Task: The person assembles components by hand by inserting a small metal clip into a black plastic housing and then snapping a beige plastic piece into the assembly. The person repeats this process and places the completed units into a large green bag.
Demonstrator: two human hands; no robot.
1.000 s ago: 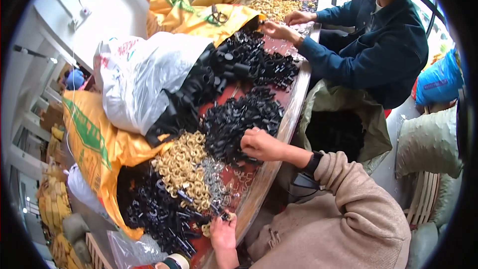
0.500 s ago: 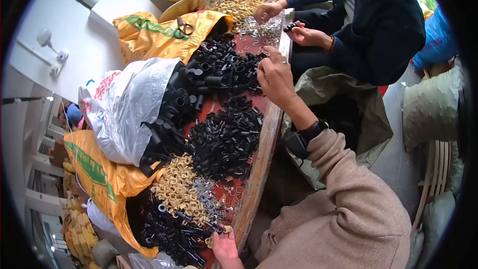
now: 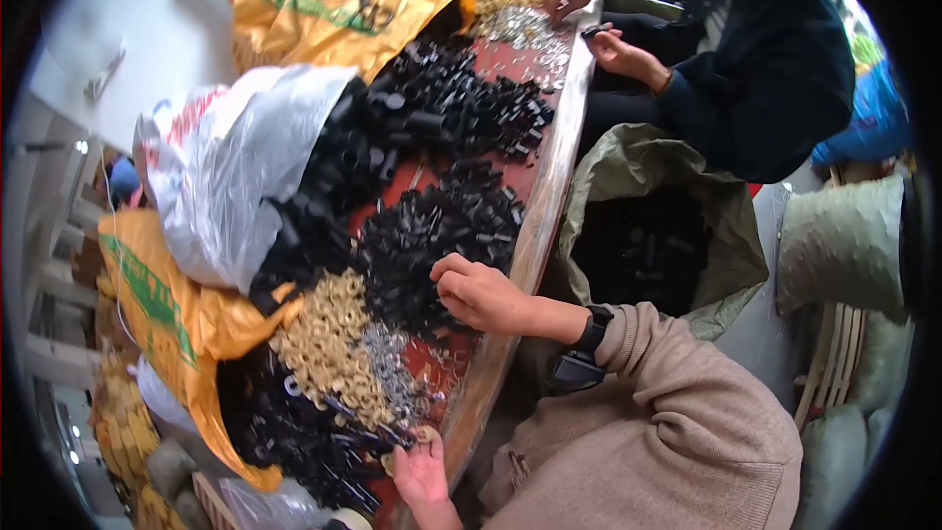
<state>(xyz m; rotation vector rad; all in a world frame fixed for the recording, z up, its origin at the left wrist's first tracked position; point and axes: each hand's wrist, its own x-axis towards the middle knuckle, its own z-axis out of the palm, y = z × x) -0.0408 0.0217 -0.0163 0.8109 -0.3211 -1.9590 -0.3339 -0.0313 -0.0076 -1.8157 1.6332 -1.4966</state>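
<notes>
My left hand [image 3: 420, 476] is palm up at the table's near edge, its fingertips closed on a small black tubular part [image 3: 396, 436]. Tan rings show at these fingertips. My right hand [image 3: 481, 296] hovers over the near side of a heap of small black plastic pieces [image 3: 417, 236]. Its fingers are curled down, and whatever may be in them is hidden. Beside the left hand lie a heap of tan rings [image 3: 324, 344], a strip of small silvery metal clips [image 3: 391, 363] and a pile of dark tubular parts [image 3: 294, 447].
Across the table, a co-worker's hands [image 3: 628, 61] handle a small black part. A green-grey woven sack [image 3: 599, 196] holding black parts stands open beside the table edge [image 3: 535, 255]. White [image 3: 260, 157] and orange [image 3: 172, 294] bags lie along the left.
My right hand has drawn back from the far black pile to the nearer heap, its fingers now curled. The left hand keeps its hold. The co-worker's far hand has shifted right in view.
</notes>
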